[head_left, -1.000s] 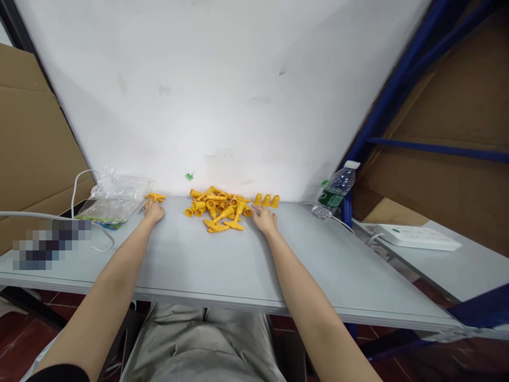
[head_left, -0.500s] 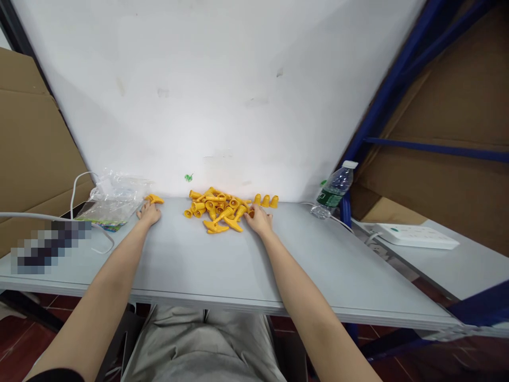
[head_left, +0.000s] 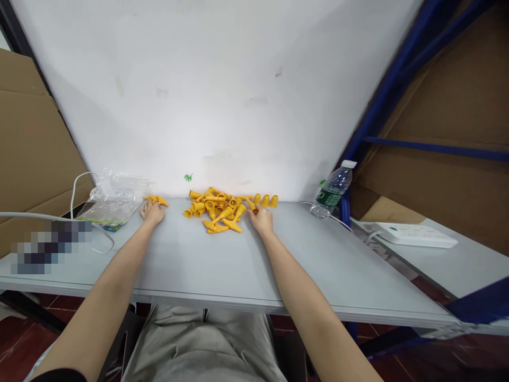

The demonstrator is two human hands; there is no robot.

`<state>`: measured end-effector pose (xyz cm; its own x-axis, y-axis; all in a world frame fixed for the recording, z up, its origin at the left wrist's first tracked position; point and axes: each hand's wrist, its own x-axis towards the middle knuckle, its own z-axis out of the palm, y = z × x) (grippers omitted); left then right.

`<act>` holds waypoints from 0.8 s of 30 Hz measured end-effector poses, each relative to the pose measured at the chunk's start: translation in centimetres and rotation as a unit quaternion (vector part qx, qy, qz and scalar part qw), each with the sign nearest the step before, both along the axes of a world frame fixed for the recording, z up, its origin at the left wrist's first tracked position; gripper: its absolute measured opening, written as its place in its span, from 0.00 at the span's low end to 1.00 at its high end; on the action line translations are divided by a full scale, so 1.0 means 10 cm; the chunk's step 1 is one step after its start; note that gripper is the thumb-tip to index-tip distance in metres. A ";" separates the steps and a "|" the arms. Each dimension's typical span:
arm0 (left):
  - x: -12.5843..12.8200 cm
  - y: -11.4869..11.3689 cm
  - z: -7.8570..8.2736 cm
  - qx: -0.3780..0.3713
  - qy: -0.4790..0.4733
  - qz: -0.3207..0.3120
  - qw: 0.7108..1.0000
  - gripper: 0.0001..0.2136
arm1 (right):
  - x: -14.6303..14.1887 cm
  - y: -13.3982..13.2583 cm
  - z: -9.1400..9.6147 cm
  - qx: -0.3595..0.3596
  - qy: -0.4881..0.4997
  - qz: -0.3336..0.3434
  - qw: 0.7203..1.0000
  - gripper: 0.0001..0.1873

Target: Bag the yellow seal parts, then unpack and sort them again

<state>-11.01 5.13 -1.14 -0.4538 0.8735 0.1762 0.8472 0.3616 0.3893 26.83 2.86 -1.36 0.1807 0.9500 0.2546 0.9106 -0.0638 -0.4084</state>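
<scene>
My left hand (head_left: pixel 152 213) rests on the table at the left, its fingers closed around the near side of a yellow T-shaped piece (head_left: pixel 162 201). A similar yellow piece lies against it, partly covered by the fingers. In the middle is a loose pile of yellow plastic parts (head_left: pixel 222 211), some cup-shaped and some T-shaped with stems. At the pile's right edge, my right hand (head_left: pixel 263 219) pinches a tilted yellow cup-shaped piece (head_left: pixel 253 210), its hollow end towards me. Just behind this hand, three yellow cups (head_left: pixel 265 200) stand in a row, mouths down, by the white panel.
A clear plastic bag (head_left: pixel 115 199) and a white cable (head_left: pixel 35 215) lie at the left, beside cardboard (head_left: pixel 35 154). At the right, a water bottle (head_left: pixel 334 190) leans against the blue frame (head_left: pixel 368 116). A white power strip (head_left: pixel 415 234) sits on the neighbouring surface.
My left hand has shifted slightly right, with the yellow T-shaped piece at its fingertips. My right hand has drawn a cup-shaped piece slightly away from the pile and turned it.
</scene>
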 end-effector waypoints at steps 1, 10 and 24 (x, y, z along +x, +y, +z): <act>0.05 -0.01 0.02 0.020 -0.008 0.000 1.000 0.16 | 0.00 0.01 0.00 0.011 0.005 -0.002 1.000 0.27; 0.86 -0.23 0.37 0.263 -0.073 -0.155 0.949 0.21 | -0.12 -0.09 0.16 0.181 0.023 0.053 0.982 0.29; 1.13 -0.57 0.08 0.284 -0.023 -0.323 0.902 0.20 | -0.48 -0.17 0.17 0.268 -0.099 0.301 0.910 0.23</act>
<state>0.31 -0.62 -0.37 0.1001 0.7328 0.6730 0.7877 -0.4717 0.3964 22.05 1.13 0.38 -0.4315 0.5920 0.6807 0.7736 0.6310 -0.0584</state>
